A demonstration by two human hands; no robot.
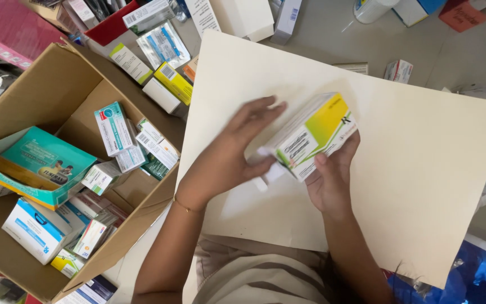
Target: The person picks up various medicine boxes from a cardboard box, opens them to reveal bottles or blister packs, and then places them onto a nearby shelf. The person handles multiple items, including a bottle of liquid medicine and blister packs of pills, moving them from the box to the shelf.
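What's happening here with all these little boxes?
A person holds a white, green and yellow carton in both hands over a large cream sheet of card. The right hand grips it from below; the left hand rests against its end. An open cardboard box full of small cartons sits to the left.
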